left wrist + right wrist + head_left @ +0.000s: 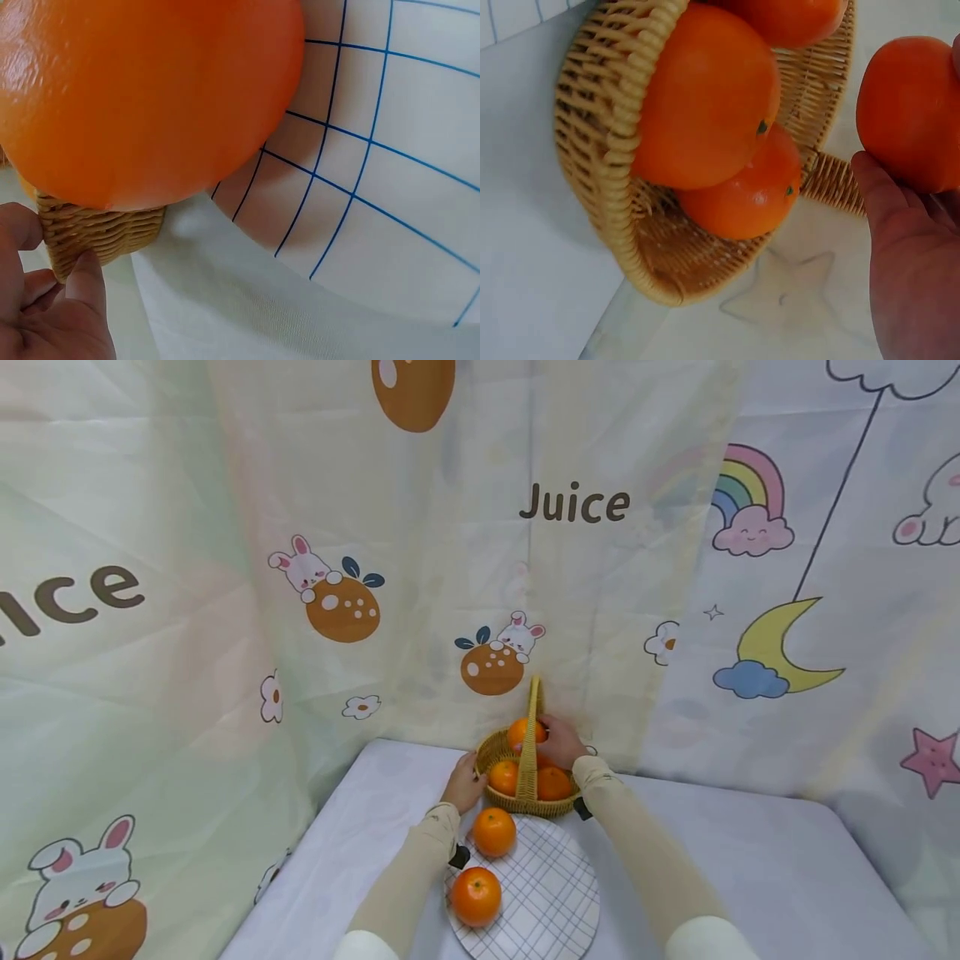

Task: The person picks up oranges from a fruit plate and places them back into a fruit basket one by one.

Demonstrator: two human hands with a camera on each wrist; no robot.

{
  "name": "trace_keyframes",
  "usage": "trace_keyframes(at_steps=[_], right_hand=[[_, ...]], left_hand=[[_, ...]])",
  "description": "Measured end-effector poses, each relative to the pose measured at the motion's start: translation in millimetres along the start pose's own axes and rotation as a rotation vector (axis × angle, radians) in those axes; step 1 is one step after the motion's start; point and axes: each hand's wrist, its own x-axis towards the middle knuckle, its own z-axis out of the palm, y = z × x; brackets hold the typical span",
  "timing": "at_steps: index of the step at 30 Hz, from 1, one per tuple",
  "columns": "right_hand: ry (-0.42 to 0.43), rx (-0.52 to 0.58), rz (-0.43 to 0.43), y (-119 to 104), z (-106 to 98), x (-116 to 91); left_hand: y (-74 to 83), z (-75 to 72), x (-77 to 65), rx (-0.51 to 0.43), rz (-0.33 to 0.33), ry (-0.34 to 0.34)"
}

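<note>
A wicker basket with a tall arched handle stands at the table's back edge, several oranges inside, among them a front-left orange and a front-right orange. My left hand grips the basket's left rim; the left wrist view shows fingers and thumb on the weave. Up beside the handle, my right hand holds an orange, raised above the others. On a round plate with a blue grid pattern lie two oranges: one near the basket, one nearer me.
A white cloth covers the table, which extends left and right of the plate. Behind the basket hangs a printed curtain close to the table's back edge. A second printed sheet hangs at the right.
</note>
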Motion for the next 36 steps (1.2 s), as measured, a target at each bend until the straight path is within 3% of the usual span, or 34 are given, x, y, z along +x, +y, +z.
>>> trace_keyframes(at_steps=[4,13,19,25,31,36], right_hand=[[0.010,-0.007,-0.008,-6,7,5],[-0.020,-0.033,-0.077,-10,6,8],[0.009,-0.071,-0.119,-9,13,11],[-0.013,0.029,-0.090,-3,28,13],[0.038,0.083,-0.111,13,39,23],[0.069,0.127,-0.064,7,43,23]], left_hand=[[1.0,-2.0,-2.5,-0.007,0.027,0.002],[9.8,1.0,0.8,-0.020,0.003,-0.005],[3.3,0.8,-0.5,-0.044,0.028,0.005],[-3.1,0.0,-9.7,-0.086,0.031,-0.005],[0.1,0.4,-9.7,-0.083,0.037,-0.007],[1.6,-2.3,-8.2,-0.092,0.039,-0.005]])
